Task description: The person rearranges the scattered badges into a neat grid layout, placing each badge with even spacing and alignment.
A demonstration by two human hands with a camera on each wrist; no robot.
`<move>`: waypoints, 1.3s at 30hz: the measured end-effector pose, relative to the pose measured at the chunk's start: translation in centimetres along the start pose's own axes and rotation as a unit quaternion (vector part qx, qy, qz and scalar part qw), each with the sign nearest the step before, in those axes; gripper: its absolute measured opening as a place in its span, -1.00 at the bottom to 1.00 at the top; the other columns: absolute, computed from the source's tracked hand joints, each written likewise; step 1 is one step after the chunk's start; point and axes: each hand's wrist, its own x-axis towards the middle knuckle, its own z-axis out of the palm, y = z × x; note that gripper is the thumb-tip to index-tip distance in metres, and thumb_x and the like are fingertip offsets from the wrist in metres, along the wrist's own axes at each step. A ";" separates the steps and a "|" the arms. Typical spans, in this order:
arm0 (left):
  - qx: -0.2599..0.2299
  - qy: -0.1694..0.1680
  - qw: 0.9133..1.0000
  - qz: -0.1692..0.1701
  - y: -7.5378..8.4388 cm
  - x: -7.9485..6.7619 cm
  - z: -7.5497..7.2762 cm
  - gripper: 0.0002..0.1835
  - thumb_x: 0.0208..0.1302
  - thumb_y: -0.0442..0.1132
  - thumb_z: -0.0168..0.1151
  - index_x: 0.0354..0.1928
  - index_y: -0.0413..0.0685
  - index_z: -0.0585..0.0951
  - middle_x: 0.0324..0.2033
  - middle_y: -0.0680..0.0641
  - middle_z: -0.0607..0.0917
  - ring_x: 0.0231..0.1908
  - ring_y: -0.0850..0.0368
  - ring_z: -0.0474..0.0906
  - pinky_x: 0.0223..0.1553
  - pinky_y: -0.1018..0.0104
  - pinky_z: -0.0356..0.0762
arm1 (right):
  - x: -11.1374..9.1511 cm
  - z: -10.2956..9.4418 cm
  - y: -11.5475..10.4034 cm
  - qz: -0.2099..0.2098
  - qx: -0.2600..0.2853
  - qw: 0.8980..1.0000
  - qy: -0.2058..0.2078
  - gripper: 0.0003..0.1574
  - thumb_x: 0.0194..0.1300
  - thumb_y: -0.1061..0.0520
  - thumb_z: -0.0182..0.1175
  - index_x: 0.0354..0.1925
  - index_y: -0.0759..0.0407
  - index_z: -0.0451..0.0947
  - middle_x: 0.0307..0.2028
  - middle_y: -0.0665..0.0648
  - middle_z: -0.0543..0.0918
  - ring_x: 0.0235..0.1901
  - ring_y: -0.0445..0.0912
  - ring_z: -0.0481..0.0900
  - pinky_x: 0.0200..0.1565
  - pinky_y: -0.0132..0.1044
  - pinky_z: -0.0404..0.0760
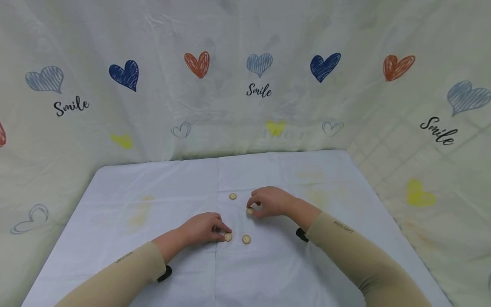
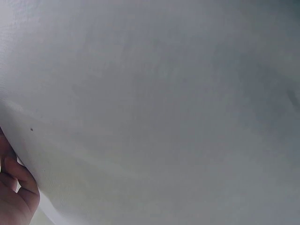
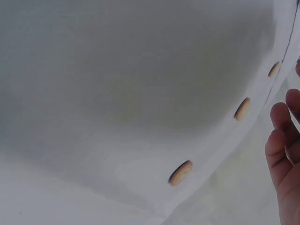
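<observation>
Several small round wooden buttons are on the white cloth in the head view. My left hand [image 1: 203, 228] pinches one wooden button [image 1: 228, 237] at the tips of its thumb and index finger. Close to its right lies another button [image 1: 246, 239]. Farther back, my right hand [image 1: 271, 202] has thumb and index finger around a button [image 1: 250, 210]. A further button [image 1: 232, 196] lies to the left of that hand. The left wrist view catches only part of the left hand [image 2: 18, 190]. In the right wrist view the right hand [image 3: 287, 145] appears beside three buttons [image 3: 181, 174].
A white cloth [image 1: 172, 187] with faint yellowish stains covers the table, creased down its middle. Pale sheeting [image 1: 226, 25] printed with hearts and the word Smile hangs behind the table and at both sides. Black bands [image 1: 165, 273] show under both wrists.
</observation>
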 end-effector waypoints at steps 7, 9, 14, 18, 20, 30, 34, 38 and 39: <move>-0.006 0.001 1.000 0.000 0.2 0.0 -0.2 -0.73 0.17 -0.02 0.45 -0.06 0.37 0.78 -0.39 0.34 0.53 -0.38 0.39 0.40 -0.31 0.41 0.41 | -2.7 -0.2 2.3 0.039 0.016 0.999 0.016 -0.77 0.23 -0.05 0.35 -0.11 -0.15 0.72 -0.40 -0.15 0.49 -0.39 -0.23 0.42 -0.25 -0.27 0.46; -0.005 0.002 1.000 0.000 0.2 0.0 -0.2 -0.73 0.17 -0.02 0.45 -0.06 0.37 0.78 -0.39 0.34 0.53 -0.38 0.40 0.40 -0.31 0.41 0.41 | -3.7 -0.1 3.2 0.059 0.019 0.998 0.015 -0.79 0.25 -0.05 0.33 -0.12 -0.16 0.72 -0.41 -0.15 0.48 -0.40 -0.24 0.40 -0.26 -0.28 0.44; -0.001 0.002 1.000 -0.009 0.3 0.1 -0.2 -0.73 0.17 -0.01 0.44 -0.05 0.37 0.78 -0.39 0.34 0.52 -0.38 0.40 0.40 -0.30 0.40 0.41 | -6.1 -0.5 5.4 0.092 0.030 0.995 0.022 -0.82 0.28 -0.03 0.31 -0.14 -0.15 0.73 -0.41 -0.12 0.49 -0.41 -0.22 0.39 -0.29 -0.26 0.42; 0.001 0.003 1.000 -0.012 0.2 0.2 -0.2 -0.72 0.17 0.00 0.45 -0.05 0.37 0.77 -0.39 0.34 0.52 -0.38 0.39 0.39 -0.30 0.41 0.40 | -7.3 -0.7 6.4 0.107 0.040 0.993 0.028 -0.82 0.26 0.00 0.33 -0.15 -0.11 0.74 -0.42 -0.10 0.49 -0.41 -0.20 0.39 -0.29 -0.24 0.42; -0.001 0.002 1.000 -0.012 0.3 0.2 -0.2 -0.72 0.16 -0.01 0.45 -0.05 0.38 0.77 -0.39 0.35 0.52 -0.38 0.39 0.40 -0.30 0.41 0.40 | -7.6 -0.4 6.8 0.115 0.041 0.992 0.027 -0.83 0.26 -0.01 0.33 -0.16 -0.13 0.74 -0.42 -0.12 0.49 -0.41 -0.21 0.39 -0.29 -0.25 0.42; -0.006 0.000 1.000 -0.006 0.4 -0.3 0.0 -0.73 0.16 -0.04 0.46 -0.07 0.34 0.78 -0.41 0.33 0.51 -0.39 0.39 0.39 -0.31 0.41 0.39 | -7.0 1.1 6.9 0.109 0.031 0.993 0.023 -0.85 0.23 0.02 0.36 -0.18 -0.13 0.73 -0.45 -0.13 0.46 -0.45 -0.23 0.36 -0.32 -0.28 0.41; -0.004 0.003 1.000 -0.004 0.3 -0.2 0.0 -0.73 0.15 -0.02 0.46 -0.07 0.36 0.78 -0.40 0.34 0.51 -0.39 0.40 0.39 -0.32 0.41 0.39 | -6.7 0.9 7.0 0.104 0.023 0.994 0.024 -0.84 0.21 0.05 0.36 -0.18 -0.12 0.73 -0.46 -0.13 0.46 -0.46 -0.24 0.35 -0.33 -0.29 0.40; -0.003 0.001 1.000 -0.006 0.2 -0.1 0.0 -0.72 0.15 0.00 0.46 -0.06 0.38 0.77 -0.39 0.35 0.51 -0.38 0.41 0.40 -0.31 0.43 0.40 | -6.6 0.7 7.0 0.109 0.026 0.994 0.013 -0.83 0.22 0.03 0.37 -0.17 -0.11 0.73 -0.46 -0.14 0.46 -0.45 -0.24 0.36 -0.33 -0.29 0.40; -0.004 0.002 1.000 -0.005 0.1 -0.1 0.0 -0.72 0.15 0.00 0.46 -0.06 0.38 0.77 -0.39 0.34 0.51 -0.38 0.40 0.40 -0.31 0.42 0.40 | -6.5 0.7 7.0 0.109 0.027 0.994 0.011 -0.83 0.22 0.03 0.36 -0.17 -0.11 0.73 -0.46 -0.14 0.46 -0.45 -0.24 0.36 -0.33 -0.29 0.40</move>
